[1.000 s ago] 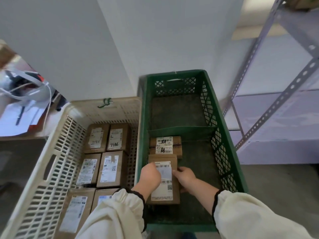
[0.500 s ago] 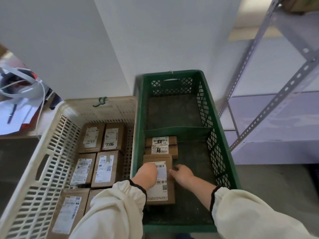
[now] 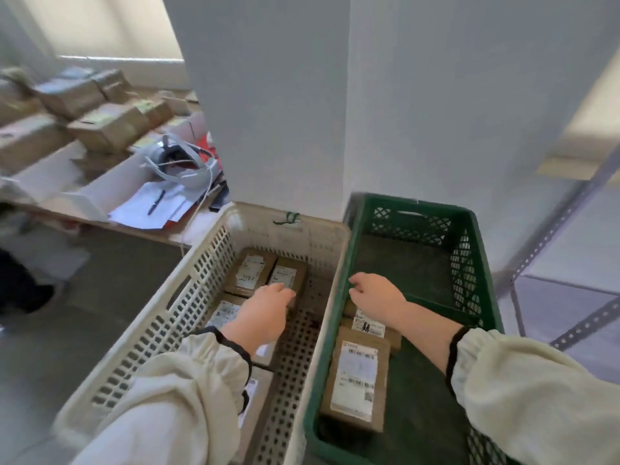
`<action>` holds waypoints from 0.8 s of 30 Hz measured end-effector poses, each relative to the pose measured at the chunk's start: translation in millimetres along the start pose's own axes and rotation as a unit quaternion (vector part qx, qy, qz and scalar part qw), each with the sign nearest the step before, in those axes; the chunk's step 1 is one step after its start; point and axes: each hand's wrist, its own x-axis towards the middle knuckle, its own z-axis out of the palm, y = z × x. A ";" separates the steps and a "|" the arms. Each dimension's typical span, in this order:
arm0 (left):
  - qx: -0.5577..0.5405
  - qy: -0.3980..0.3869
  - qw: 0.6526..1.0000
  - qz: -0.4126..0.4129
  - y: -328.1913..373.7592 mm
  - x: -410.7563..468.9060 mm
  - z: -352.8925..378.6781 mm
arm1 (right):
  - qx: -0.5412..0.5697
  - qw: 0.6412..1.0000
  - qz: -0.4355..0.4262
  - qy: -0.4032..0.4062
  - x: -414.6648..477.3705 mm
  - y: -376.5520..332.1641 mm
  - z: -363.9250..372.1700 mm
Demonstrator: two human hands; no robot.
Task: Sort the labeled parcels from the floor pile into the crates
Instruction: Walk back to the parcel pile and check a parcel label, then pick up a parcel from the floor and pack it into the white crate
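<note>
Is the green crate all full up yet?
No, mostly empty. The green crate shows only a long parcel and a small parcel behind it. Its far half is bare floor.

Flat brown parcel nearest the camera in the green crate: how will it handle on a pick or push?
Probably stiff: the flat brown parcel keeps crisp cardboard edges. It lies on its broad face on the green crate floor, so it should slide rather than roll or tip. Its white label looks smooth, possibly slicker than the bare cardboard. Weight can't be judged.
</note>
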 end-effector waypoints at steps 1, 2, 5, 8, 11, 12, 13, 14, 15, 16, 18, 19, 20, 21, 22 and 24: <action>-0.005 0.010 1.000 -0.020 -16.4 -14.2 -5.1 | -0.015 1.000 -0.022 -0.008 -2.2 -21.7 1.3; -0.008 0.025 0.999 -0.038 -32.5 -30.8 -10.1 | -0.020 0.999 -0.035 -0.016 -4.0 -43.0 5.5; -0.013 0.060 0.994 -0.091 -85.1 -93.7 -18.6 | -0.026 0.997 -0.062 -0.028 -16.6 -108.8 27.9; -0.019 0.062 0.988 -0.139 -146.3 -169.7 -16.1 | -0.027 0.995 -0.091 -0.036 -40.1 -177.9 62.8; -0.049 0.075 0.973 -0.211 -205.5 -260.4 -7.2 | -0.024 0.988 -0.139 -0.059 -76.6 -252.0 111.1; -0.056 0.083 0.966 -0.237 -224.5 -291.2 -2.2 | -0.033 0.984 -0.161 -0.068 -88.2 -278.4 129.9; -0.064 0.093 0.958 -0.263 -244.0 -323.2 4.3 | -0.046 0.979 -0.184 -0.076 -101.5 -306.1 149.3; -0.072 0.103 0.949 -0.288 -261.3 -355.0 10.7 | -0.057 0.973 -0.206 -0.082 -115.6 -333.3 169.4; -0.080 0.112 0.941 -0.311 -277.2 -387.1 17.5 | -0.064 0.968 -0.229 -0.086 -130.4 -359.1 190.5; -0.088 0.118 0.931 -0.333 -293.1 -421.2 25.5 | -0.070 0.960 -0.254 -0.095 -147.8 -385.0 213.2; -0.110 0.120 0.910 -0.382 -320.7 -491.5 45.0 | -0.089 0.937 -0.310 -0.132 -185.9 -434.5 261.2; -0.122 0.120 0.896 -0.410 -331.7 -526.2 55.0 | -0.104 0.922 -0.340 -0.155 -206.6 -457.4 283.8; -0.133 0.120 0.881 -0.439 -342.8 -560.3 66.5 | -0.123 0.903 -0.370 -0.179 -226.6 -479.0 305.8; -0.143 0.122 0.864 -0.468 -352.1 -593.7 77.5 | -0.139 0.884 -0.399 -0.199 -246.0 -499.8 327.6; -0.150 0.126 0.846 -0.497 -359.8 -624.9 88.5 | -0.150 0.867 -0.422 -0.217 -264.4 -518.6 347.1; -0.154 0.136 0.806 -0.555 -369.2 -683.3 111.3 | -0.178 0.837 -0.457 -0.244 -294.7 -553.4 385.9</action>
